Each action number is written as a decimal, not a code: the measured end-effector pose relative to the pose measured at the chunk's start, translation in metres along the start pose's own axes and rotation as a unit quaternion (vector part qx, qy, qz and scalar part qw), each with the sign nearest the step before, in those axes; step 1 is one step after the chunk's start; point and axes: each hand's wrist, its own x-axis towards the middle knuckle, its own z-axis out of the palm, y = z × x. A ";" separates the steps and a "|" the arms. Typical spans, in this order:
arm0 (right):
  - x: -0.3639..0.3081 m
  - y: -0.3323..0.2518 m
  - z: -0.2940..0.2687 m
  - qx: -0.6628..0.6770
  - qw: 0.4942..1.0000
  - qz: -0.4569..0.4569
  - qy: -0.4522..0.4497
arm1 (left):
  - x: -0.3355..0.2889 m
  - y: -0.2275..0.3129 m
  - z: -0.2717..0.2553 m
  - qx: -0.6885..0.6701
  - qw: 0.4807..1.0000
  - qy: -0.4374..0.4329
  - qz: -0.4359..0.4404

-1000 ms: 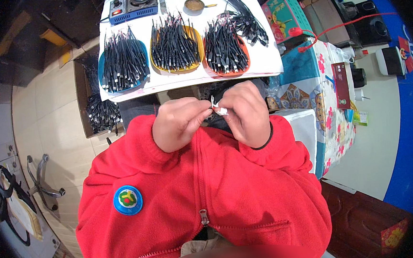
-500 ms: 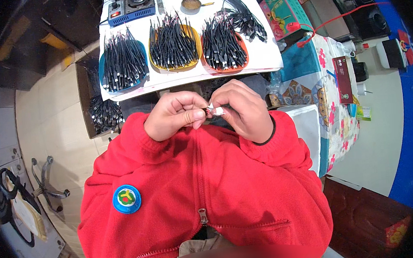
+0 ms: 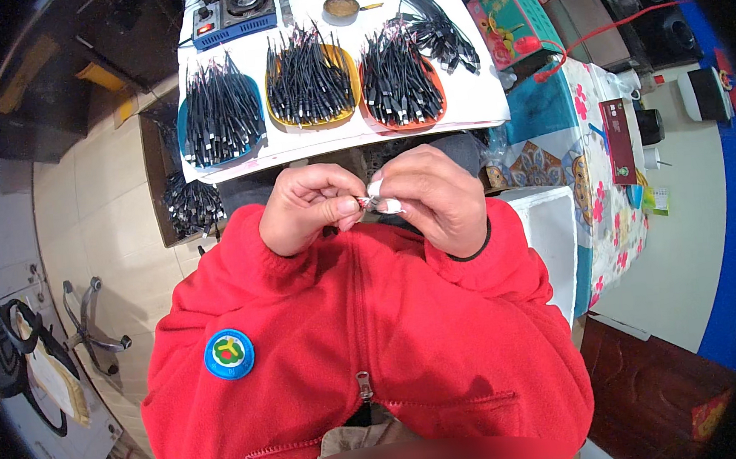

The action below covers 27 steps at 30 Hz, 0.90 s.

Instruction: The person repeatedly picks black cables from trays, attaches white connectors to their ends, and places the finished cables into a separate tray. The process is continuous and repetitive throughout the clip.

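In front of my chest my left hand pinches thin reddish wires between thumb and forefinger. My right hand meets it from the other side, its thumb and forefinger closed on the wire ends. White wraps cover the tips of those two right-hand fingers. A short stretch of something dark shows under the left fingers. Beyond my hands stand a blue tray, a yellow tray and an orange tray, each heaped with short black cables.
A white table bears the trays, a blue soldering-type heater box, a small round metal pan and a loose cable bundle. Left of it a carton holds more cables. A white foam box stands at right.
My fingertips have shifted slightly, and the right thumb's white wrap now shows more plainly beside the wires. The rest of the scene has moved a little with the view.
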 end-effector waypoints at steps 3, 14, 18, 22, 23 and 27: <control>0.006 0.001 0.004 0.029 0.999 0.012 -0.025 | -0.001 0.005 -0.001 0.026 1.000 0.001 -0.016; -0.006 0.000 0.007 0.298 0.862 0.404 -0.065 | 0.001 0.012 0.000 0.402 0.906 -0.002 0.135; -0.002 -0.008 0.005 -0.046 0.996 0.078 0.001 | -0.005 0.008 0.001 0.205 0.977 0.026 0.045; 0.001 -0.007 0.007 -0.173 0.983 -0.061 -0.005 | -0.006 0.002 0.005 0.089 0.995 0.036 0.004; 0.000 -0.007 0.008 -0.168 0.985 -0.037 -0.018 | -0.006 0.002 0.006 0.103 0.994 0.041 0.001; -0.009 -0.011 0.015 0.066 0.963 0.256 -0.058 | -0.004 0.002 0.003 0.398 0.903 0.020 0.164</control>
